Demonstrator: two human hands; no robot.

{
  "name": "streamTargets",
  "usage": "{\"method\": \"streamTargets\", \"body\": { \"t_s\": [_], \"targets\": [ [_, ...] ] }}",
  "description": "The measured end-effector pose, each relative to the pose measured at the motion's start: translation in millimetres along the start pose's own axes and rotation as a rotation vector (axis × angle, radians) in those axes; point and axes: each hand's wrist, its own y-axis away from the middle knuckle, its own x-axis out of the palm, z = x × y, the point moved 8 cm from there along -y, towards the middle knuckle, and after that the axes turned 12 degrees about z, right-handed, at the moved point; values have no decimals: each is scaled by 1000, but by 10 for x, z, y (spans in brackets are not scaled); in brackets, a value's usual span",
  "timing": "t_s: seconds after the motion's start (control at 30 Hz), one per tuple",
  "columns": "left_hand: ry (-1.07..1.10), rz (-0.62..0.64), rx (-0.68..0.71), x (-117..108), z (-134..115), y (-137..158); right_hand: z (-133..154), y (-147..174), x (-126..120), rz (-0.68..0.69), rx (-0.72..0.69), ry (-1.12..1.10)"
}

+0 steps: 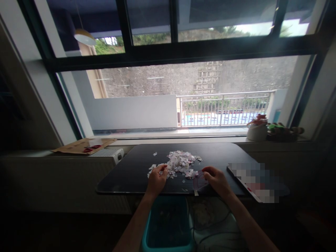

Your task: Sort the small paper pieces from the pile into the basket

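A heap of small white paper scraps (181,161) lies on the dark table (126,175), with a few loose bits around it. My left hand (156,179) is at the heap's left front edge, its fingers curled and thumb near the index finger. Whatever is between those fingertips is too small to make out. To the right of the heap, my right hand (217,179) is closed on the edge of a clear plastic bag (201,181) with faint pinkish print. The bag lies close to the table's front edge, next to the scraps.
A teal bin (147,231) stands below the table's front edge, beside a pale bag (217,224). A blurred-out flat item (258,185) lies at the table's right. Red scissors (91,148) rest on brown paper (70,146) at left. A white pot (256,133) sits on the windowsill.
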Motion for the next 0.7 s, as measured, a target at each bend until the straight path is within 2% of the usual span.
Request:
{"method": "streamTargets", "body": {
  "t_s": [0.3, 0.6, 0.7],
  "targets": [
    [-5, 0, -12, 3, 7, 1, 8, 1, -2, 8, -1, -20],
    [9, 5, -11, 3, 0, 4, 51, 10, 43, 71, -33, -27],
    [11, 2, -6, 0, -4, 4, -2, 4, 1, 22, -26, -28]
  ]
}}
